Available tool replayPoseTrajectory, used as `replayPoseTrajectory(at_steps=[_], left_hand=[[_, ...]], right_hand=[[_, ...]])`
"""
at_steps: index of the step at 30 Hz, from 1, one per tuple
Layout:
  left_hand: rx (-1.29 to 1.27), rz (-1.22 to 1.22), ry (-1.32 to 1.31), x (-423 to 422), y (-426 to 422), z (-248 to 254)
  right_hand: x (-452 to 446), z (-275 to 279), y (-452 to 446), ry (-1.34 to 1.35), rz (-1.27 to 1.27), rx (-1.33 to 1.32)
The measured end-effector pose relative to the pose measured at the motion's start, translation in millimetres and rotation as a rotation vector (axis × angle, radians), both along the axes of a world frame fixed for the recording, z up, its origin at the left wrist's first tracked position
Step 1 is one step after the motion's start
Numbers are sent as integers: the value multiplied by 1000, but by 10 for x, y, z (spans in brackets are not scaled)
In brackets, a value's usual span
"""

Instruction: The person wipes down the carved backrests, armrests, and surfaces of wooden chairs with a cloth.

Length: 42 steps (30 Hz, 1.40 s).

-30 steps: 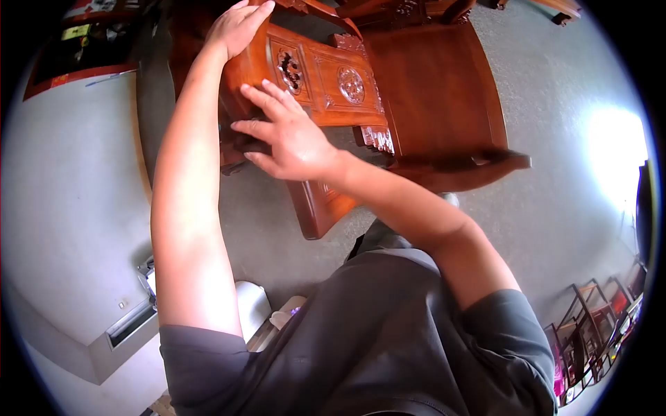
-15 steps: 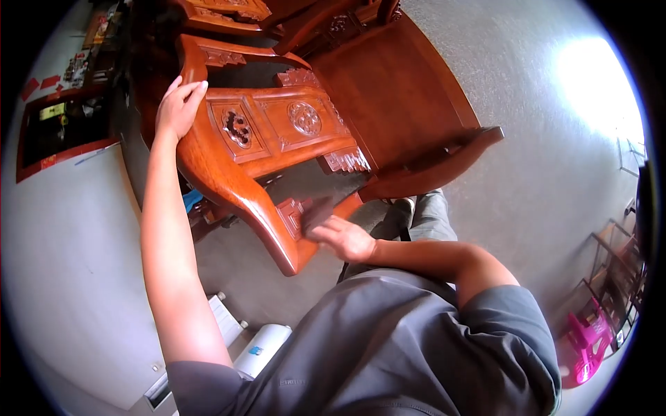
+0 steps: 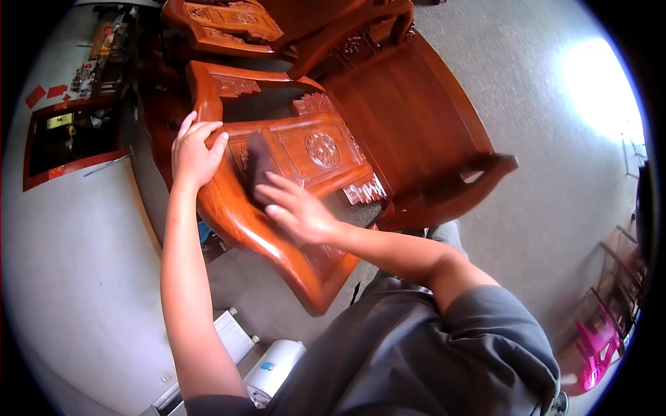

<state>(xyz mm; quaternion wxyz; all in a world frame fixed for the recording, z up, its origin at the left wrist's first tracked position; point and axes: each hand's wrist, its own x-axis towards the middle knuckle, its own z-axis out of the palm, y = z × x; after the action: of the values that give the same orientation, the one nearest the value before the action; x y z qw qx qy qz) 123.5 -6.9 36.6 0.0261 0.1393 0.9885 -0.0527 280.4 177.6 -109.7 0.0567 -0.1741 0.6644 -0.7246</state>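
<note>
Chair (image 3: 243, 215) on floor (image 3: 531, 208); hands apart. Left hand (image 3: 196, 158) rests spread on curved rail edge; right hand (image 3: 298, 211) at dark cloth (image 3: 260, 163) by carved panel (image 3: 322, 151), grip unclear. Cloth-on-wood work looks in hand.

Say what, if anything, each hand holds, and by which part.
Right hand: a dark, blurred thing, apparently by its near end. Left hand: on the curved wooden rail; whether it grips cannot be told.
</note>
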Motion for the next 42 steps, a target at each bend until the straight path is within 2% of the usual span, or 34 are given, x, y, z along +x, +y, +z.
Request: replayPoseTrajectory(at_steps=[1, 5, 10, 11, 13, 15, 17, 19, 20, 22, 25, 29, 31, 32, 33, 38, 42], left_hand=[[15, -2, -6, 2, 25, 21], [11, 13, -5, 22, 75, 48], [24, 59, -35, 23, 117, 59], [19, 48, -25, 25, 130, 68], [12, 31, 0, 39, 167, 86], [24, 40, -12, 42, 208, 104], [35, 49, -21, 14, 192, 123], [53, 64, -35, 14, 149, 85], [55, 67, -40, 21, 141, 76], [57, 66, -41, 2, 147, 87], [70, 44, -35, -4, 131, 73], [65, 29, -19, 2, 158, 87], [68, 31, -37, 2, 149, 114], [68, 29, -38, -6, 138, 109], [71, 31, -41, 0, 127, 91], [74, 22, -4, -22, 75, 52], [84, 37, 6, -24, 44, 16]], right_hand=[[-130, -35, -224, 80, 11, -1], [-689, -445, -573, -84, -77, 170], [-1047, -1967, -565, -249, -345, 475], [-999, -2135, -481, -235, -348, 571], [-811, -2282, -501, -313, -457, 540], [-577, -2264, -591, -393, -487, 482], [-508, -1329, -399, -382, -312, 284], [-402, -844, -528, -118, -229, 173], [-505, -392, -461, -60, -180, 92], [-732, -94, -555, 80, -141, -45], [-1191, -354, -713, 159, -223, 112], [-1499, -1376, -708, 54, -369, 372], [-1338, -1516, -562, -192, -362, 443], [-1243, -1552, -562, -146, -365, 442], [-1122, -1293, -410, -241, -239, 450], [-158, -1268, -117, -38, -68, 367], [-799, -1072, -329, -95, -153, 518]])
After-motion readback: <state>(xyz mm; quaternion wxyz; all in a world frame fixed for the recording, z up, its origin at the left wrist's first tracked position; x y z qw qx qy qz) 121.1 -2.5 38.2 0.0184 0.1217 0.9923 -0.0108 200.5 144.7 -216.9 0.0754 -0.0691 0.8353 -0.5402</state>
